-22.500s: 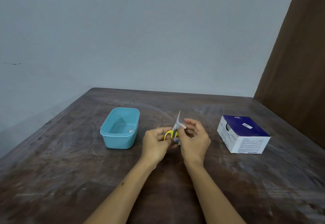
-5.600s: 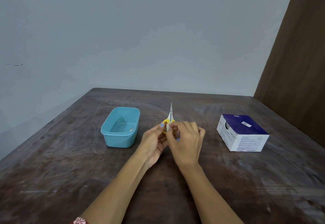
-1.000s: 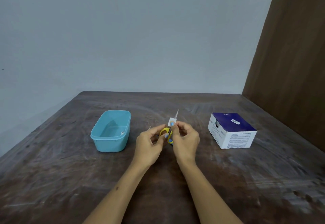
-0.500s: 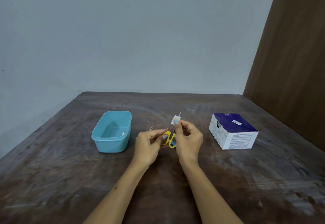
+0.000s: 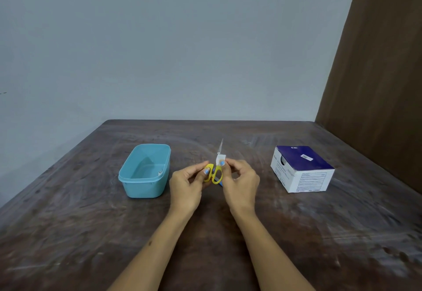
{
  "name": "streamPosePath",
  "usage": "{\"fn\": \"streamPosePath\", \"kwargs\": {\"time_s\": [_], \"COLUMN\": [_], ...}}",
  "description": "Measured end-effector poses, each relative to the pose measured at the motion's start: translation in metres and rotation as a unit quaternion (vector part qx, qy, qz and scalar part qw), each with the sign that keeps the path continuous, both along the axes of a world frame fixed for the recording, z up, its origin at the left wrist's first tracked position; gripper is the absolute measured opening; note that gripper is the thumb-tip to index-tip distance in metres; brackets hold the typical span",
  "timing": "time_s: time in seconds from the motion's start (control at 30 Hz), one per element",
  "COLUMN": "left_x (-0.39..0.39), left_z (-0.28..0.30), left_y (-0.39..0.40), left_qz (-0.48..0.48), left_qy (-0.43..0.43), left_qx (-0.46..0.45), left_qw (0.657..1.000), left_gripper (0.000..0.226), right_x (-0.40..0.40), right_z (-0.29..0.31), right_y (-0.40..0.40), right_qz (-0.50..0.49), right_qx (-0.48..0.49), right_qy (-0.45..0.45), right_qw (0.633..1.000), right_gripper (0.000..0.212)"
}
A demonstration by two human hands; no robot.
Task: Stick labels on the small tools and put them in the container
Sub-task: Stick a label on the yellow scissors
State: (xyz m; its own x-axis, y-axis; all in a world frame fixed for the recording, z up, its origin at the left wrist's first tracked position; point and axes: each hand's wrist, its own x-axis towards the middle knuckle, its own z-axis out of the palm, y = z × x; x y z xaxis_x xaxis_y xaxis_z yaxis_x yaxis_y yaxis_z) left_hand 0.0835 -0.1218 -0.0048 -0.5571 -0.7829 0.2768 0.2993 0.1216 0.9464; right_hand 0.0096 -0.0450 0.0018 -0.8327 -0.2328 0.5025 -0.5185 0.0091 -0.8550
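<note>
Small scissors (image 5: 215, 174) with yellow handles stand blades-up over the middle of the table. My left hand (image 5: 187, 185) pinches the left handle loop. A white label (image 5: 220, 159) sits where the blades meet the handles, and my right hand (image 5: 239, 182) pinches it there with thumb and forefinger. The thin blade tip points up and away. A light blue plastic container (image 5: 144, 170) stands open to the left of my hands, with a small labelled item by its right inner wall.
A blue and white cardboard box (image 5: 301, 168) sits on the right of the dark wooden table (image 5: 91, 233). A brown wooden panel (image 5: 383, 85) rises at the right edge. A grey wall stands behind the table.
The label now sits lower against the scissors' pivot, with my right thumb and forefinger closed on it. Both hands stay at the table's middle.
</note>
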Motion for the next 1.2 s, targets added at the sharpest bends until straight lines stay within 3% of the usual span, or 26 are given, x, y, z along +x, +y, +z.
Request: {"fn": "streamPosePath", "kwargs": {"time_s": [0.1,0.27,0.4,0.57,0.8,1.0,1.2], "left_x": [0.0,0.0,0.0,0.0,-0.002,-0.002,0.0], "left_z": [0.0,-0.001,-0.001,0.0,0.0,0.004,0.012], "left_y": [-0.002,-0.004,-0.004,-0.002,-0.002,0.001,0.003], "left_qz": [0.029,0.047,0.042,0.039,0.048,0.03,0.034], "left_qy": [0.009,0.008,0.005,0.014,0.016,0.035,0.088], "left_qx": [-0.004,-0.016,-0.019,-0.015,-0.019,0.001,0.05], "left_qw": [1.0,0.999,0.999,0.999,0.999,0.999,0.994], "left_gripper": [0.025,0.026,0.028,0.027,0.026,0.024,0.023], "right_x": [0.0,0.001,-0.001,-0.001,-0.004,-0.003,-0.003], "right_z": [0.001,-0.003,-0.005,-0.004,-0.007,-0.005,-0.006], "right_y": [0.001,0.0,-0.001,-0.001,-0.001,-0.002,-0.003], "right_qz": [-0.017,0.001,-0.016,-0.007,-0.018,-0.028,0.018], "right_qx": [0.002,0.091,0.072,0.095,0.166,0.144,0.166], "right_qy": [0.024,0.089,0.112,0.126,0.099,0.144,0.075], "right_qw": [1.0,0.992,0.991,0.987,0.981,0.979,0.983], "right_gripper": [0.011,0.02,0.027,0.017,0.016,0.018,0.015]}}
